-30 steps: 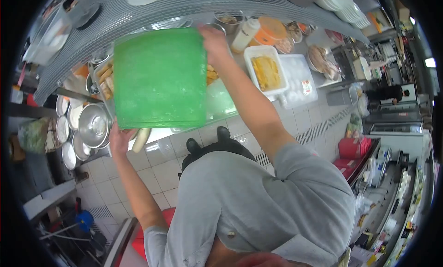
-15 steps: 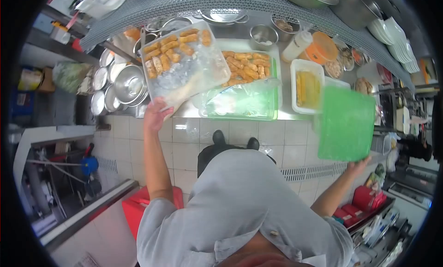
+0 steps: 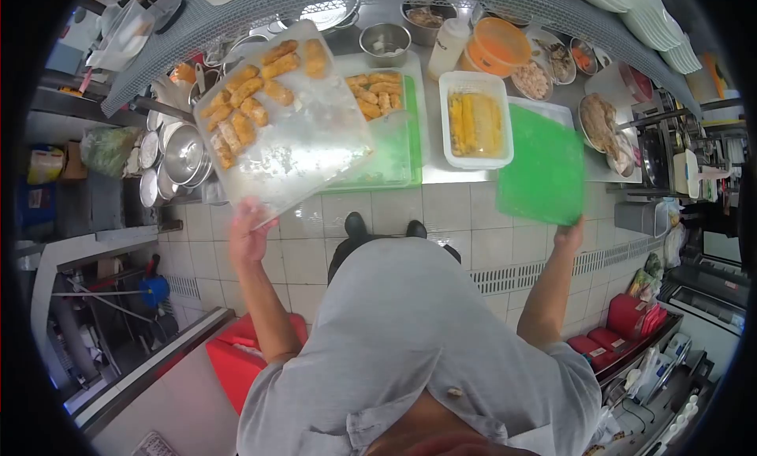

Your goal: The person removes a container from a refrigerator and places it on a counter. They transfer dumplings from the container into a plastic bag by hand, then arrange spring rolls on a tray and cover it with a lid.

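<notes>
My left hand grips the near corner of a shallow translucent tray, thumb on top. The tray is tilted over the counter's left part, with several golden-brown rolls grouped at its far side. Under its right edge, a green tray or board holds more rolls, partly hidden. At the right, my right hand is closed on the near corner of a flat green plastic board, which overhangs the counter's front edge. Beside that board stands a white tub with yellow sticks inside.
Steel bowls crowd the counter's left end. Behind are a small steel bowl, a squeeze bottle and an orange tub. A mesh shelf spans above the counter. A red container stands at lower left.
The view has shifted. The roll tray is raised closer to me and tilted more, covering more of the rolls beneath. The green board has moved slightly further over the counter, beside the white tub.
</notes>
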Tool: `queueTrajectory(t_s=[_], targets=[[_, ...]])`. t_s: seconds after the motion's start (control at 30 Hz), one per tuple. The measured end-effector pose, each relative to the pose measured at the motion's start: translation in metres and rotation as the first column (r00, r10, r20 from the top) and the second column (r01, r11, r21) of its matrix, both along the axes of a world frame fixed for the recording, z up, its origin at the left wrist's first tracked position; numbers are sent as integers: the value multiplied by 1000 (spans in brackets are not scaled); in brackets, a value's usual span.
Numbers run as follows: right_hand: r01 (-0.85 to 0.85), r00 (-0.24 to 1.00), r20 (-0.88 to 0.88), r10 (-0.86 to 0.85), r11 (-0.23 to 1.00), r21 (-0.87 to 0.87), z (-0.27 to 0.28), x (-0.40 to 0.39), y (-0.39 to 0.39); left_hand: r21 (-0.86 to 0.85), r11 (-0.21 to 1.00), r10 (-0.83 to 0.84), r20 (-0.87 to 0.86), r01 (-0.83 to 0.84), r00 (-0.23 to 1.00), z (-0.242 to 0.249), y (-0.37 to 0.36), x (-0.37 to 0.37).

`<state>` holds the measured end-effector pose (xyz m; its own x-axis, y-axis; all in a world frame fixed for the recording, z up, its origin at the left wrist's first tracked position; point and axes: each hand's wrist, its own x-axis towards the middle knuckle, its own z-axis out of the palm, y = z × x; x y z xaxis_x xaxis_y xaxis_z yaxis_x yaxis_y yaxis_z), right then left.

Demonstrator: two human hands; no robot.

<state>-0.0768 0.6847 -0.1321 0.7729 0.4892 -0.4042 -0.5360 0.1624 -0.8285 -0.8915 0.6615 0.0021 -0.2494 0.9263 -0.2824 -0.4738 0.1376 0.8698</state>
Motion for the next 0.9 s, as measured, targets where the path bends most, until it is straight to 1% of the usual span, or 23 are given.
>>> queueTrajectory(t_s=[0.13, 0.2, 0.23, 0.3, 0.33, 0.37, 0.43, 0.47, 0.5, 0.53, 0.57, 0.63, 0.67, 0.7, 0.73, 0.77, 0.83, 0.9], targets=[[-229, 973, -54, 223, 965, -127, -12, 10, 0, -91, 995, -36, 60, 41, 998, -25, 6, 33], [-237, 969, -130, 209, 935, -265, 10, -12, -8, -108, 990, -82, 61, 88, 995, -35, 10, 49], [-244, 966, -166, 199, 912, -331, 30, -30, -12, -115, 987, -104, 62, 110, 993, -40, 12, 55], [-297, 924, 2, 381, 724, -622, 52, -44, -30, -155, 981, -108, 64, 117, 992, -58, 11, 59], [-278, 874, 64, 482, 603, -747, 64, -53, -32, -175, 977, -109, 66, 119, 992, -63, 12, 60], [-323, 776, 161, 610, 603, -730, 82, -72, -28, -184, 976, -104, 57, 113, 993, -65, 14, 61], [-415, 514, 336, 789, 572, -708, 127, -129, -31, -215, 971, -101, 34, 106, 994, -67, 14, 60], [-469, 457, 393, 798, 592, -656, 152, -162, -23, -237, 963, -130, 15, 129, 991, -65, 15, 58], [-524, 401, 453, 796, 605, -599, 165, -194, -4, -256, 955, -158, -4, 152, 987, -61, 17, 55], [-571, 303, 541, 785, 603, -557, 161, -216, 14, -273, 946, -186, -24, 173, 982, -57, 21, 51], [-619, 202, 624, 755, 592, -516, 158, -240, 33, -327, 924, -243, -103, 198, 964, -52, 24, 48], [-675, -6, 697, 718, 511, -532, 188, -322, 70, -440, 869, -359, -243, 227, 901, -43, 27, 41], [-706, -120, 724, 679, 455, -543, 193, -357, 88, -383, 910, -346, -498, 156, 795, -48, 26, 32], [-727, -227, 746, 626, 401, -557, 195, -390, 105, -307, 946, -304, -717, 107, 627, -58, 26, 21], [-730, -282, 745, 605, 368, -576, 194, -421, 120, -221, 972, -236, -879, 84, 415, -64, 27, 13], [-729, -338, 739, 582, 335, -597, 193, -450, 132, -191, 979, -203, -895, 71, 396, -55, 31, 8], [-674, -488, 765, 421, 375, -637, 183, -502, 152, -130, 990, -139, -922, 47, 361, -19, 38, 3], [-648, -587, 721, 369, 320, -691, 188, -552, 165, -410, 896, -432, -726, 167, 534, 7, 38, 10]])
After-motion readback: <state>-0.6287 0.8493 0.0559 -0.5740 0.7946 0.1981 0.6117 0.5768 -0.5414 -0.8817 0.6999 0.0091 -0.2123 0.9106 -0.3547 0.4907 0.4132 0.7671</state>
